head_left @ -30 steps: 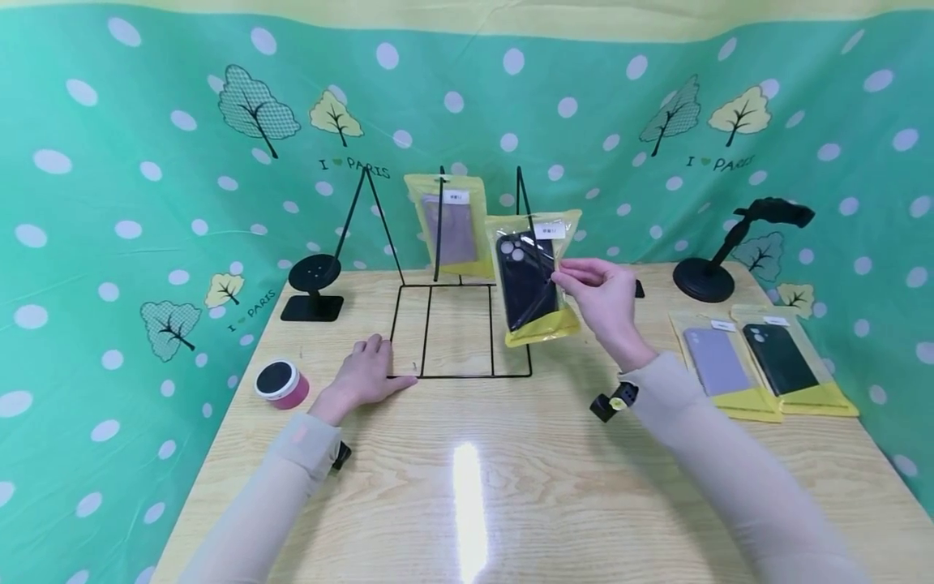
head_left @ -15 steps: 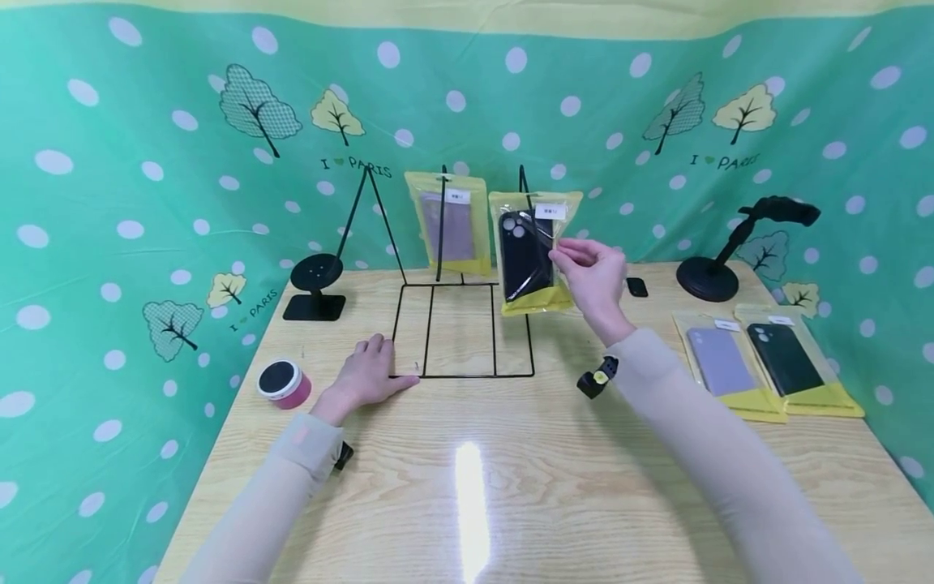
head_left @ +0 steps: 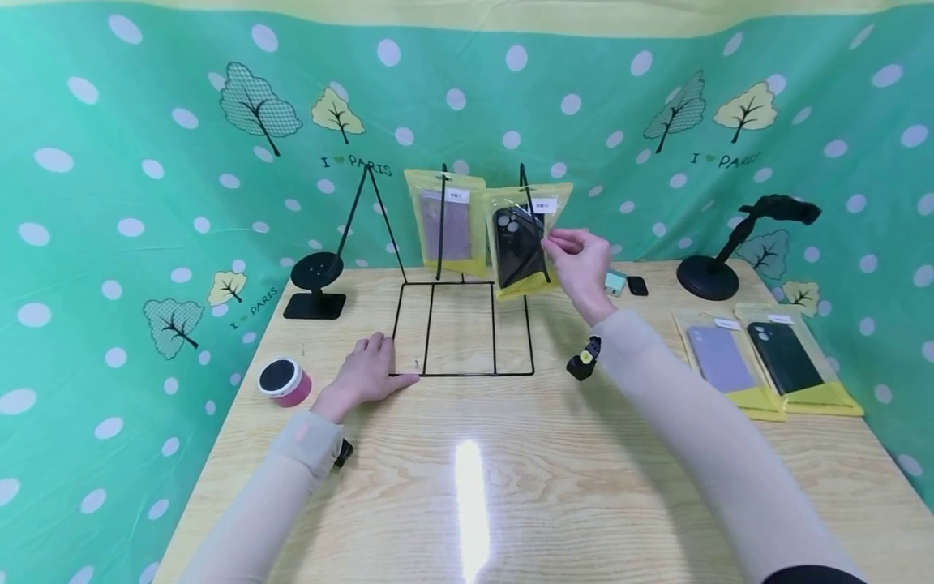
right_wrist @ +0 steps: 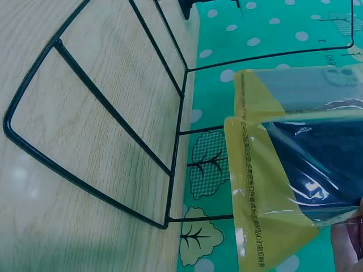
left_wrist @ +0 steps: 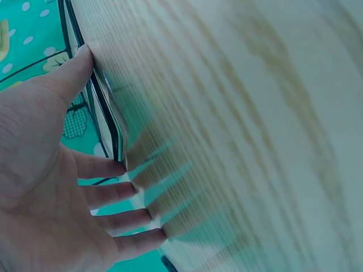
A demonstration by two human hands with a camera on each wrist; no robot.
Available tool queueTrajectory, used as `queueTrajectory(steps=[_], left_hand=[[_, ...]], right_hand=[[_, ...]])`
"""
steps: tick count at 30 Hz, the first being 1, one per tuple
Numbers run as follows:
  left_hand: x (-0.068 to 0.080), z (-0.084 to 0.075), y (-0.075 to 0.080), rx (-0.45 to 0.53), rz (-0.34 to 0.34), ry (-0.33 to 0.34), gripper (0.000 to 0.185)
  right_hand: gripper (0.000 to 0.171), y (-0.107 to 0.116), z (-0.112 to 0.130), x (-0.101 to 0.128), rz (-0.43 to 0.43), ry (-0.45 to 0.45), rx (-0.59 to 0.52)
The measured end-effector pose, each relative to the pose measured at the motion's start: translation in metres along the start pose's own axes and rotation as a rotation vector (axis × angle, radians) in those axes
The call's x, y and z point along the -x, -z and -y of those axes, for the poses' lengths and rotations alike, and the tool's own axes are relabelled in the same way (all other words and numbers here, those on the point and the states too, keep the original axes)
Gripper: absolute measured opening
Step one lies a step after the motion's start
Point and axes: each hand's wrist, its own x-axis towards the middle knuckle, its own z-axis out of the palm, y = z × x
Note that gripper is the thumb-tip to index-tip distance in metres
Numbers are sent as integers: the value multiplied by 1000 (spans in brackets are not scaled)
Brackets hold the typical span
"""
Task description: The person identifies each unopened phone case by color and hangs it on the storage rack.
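Note:
My right hand (head_left: 576,258) pinches the right edge of a yellow packet with a black phone case (head_left: 521,242) and holds it up against the right peg of a black wire display rack (head_left: 461,324). In the right wrist view the same packet (right_wrist: 283,187) fills the right side. A second yellow packet with a purple case (head_left: 446,223) hangs on the rack's left peg. My left hand (head_left: 370,373) lies flat on the wooden table (head_left: 467,487), fingers straight, touching the rack's front left corner (left_wrist: 108,107).
Two more yellow packets, one with a purple case (head_left: 722,361) and one with a dark green case (head_left: 791,361), lie at the table's right. A pink tin (head_left: 283,382) sits at the left. Black stands (head_left: 315,284) (head_left: 730,251) flank the rack. Small objects (head_left: 626,284) lie behind my right hand.
My right hand has carried the black-case packet up and leftward, from tilted beside the rack to upright against the right peg. The left hand has stayed put.

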Motion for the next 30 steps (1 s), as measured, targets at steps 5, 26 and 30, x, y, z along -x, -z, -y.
queueTrajectory(steps=[5,26,30], left_hand=[[-1,2,-2,3,5,-7,84],[4,0,-4,7,-15,-5,84],[2,1,-5,-8,-37,-10,82]], right_hand=[[22,-4,-3,-2,14,31,89],[31,6,-12,1,17,44,38],[30,9,-14,2,-5,102,30]])
